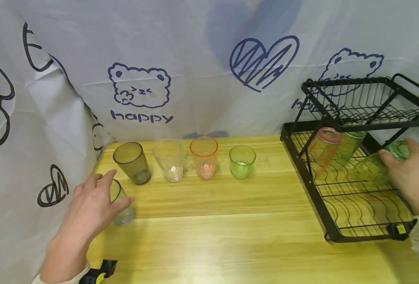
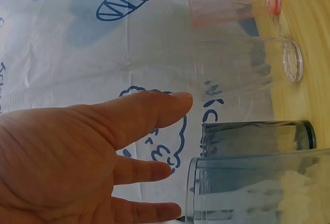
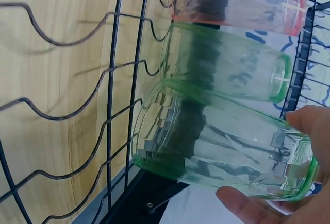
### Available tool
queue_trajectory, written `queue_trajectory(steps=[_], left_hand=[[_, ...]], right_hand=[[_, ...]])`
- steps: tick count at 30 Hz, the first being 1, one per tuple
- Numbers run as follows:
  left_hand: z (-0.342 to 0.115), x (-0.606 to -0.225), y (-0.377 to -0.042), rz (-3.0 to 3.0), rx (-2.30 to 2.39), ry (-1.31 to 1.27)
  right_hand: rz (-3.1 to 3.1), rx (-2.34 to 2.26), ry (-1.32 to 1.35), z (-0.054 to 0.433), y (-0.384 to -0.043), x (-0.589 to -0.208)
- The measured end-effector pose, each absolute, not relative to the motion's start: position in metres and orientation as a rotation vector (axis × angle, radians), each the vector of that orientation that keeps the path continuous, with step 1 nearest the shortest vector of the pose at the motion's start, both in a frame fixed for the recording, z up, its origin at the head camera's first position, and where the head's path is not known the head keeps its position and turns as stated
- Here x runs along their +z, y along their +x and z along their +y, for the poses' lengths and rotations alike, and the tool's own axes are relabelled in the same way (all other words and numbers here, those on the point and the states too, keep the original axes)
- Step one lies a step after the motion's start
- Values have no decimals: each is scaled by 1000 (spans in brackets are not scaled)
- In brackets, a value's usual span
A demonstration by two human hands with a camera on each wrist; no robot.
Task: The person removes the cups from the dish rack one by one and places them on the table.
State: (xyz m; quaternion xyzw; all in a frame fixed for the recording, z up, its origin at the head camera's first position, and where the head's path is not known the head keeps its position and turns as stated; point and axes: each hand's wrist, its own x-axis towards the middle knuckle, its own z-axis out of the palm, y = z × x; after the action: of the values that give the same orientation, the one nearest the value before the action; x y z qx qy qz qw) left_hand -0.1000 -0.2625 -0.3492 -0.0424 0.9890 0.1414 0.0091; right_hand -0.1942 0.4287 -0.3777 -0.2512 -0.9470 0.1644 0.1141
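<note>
My left hand (image 1: 90, 207) is at the left end of the table, thumb and fingers spread beside a clear bluish glass (image 1: 125, 215). In the left wrist view its fingers are extended near the rim of that glass (image 2: 247, 193), and nothing is gripped. My right hand (image 1: 413, 175) is at the black dish rack (image 1: 331, 221), holding a light green glass (image 3: 227, 141) by its base end. That glass is tilted mouth down over the lower tier's wires. Beside it in the rack stand another green glass (image 3: 221, 62) and a pink glass (image 1: 324, 148), both upside down.
Along the back of the table stand a dark grey-brown glass (image 1: 132, 163), a clear glass (image 1: 169, 157), an orange-red rimmed glass (image 1: 204, 159) and a short green glass (image 1: 242, 162). The rack's upper tier (image 1: 365, 98) overhangs the lower one. A printed cloth (image 1: 202, 79) hangs behind.
</note>
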Motion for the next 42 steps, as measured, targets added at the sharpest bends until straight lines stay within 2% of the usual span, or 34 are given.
queue_trajectory(steps=[7, 14, 42], left_hand=[[-258, -349, -100, 3105, 432, -104], [-253, -348, -99, 3128, 442, -86], [-196, -370, -108, 3189, 649, 189]], right_hand=[[-2748, 499, -681, 421, -181, -372], [-2614, 615, -502, 398, -171, -370], [-2423, 1003, -405, 324, -140, -380]])
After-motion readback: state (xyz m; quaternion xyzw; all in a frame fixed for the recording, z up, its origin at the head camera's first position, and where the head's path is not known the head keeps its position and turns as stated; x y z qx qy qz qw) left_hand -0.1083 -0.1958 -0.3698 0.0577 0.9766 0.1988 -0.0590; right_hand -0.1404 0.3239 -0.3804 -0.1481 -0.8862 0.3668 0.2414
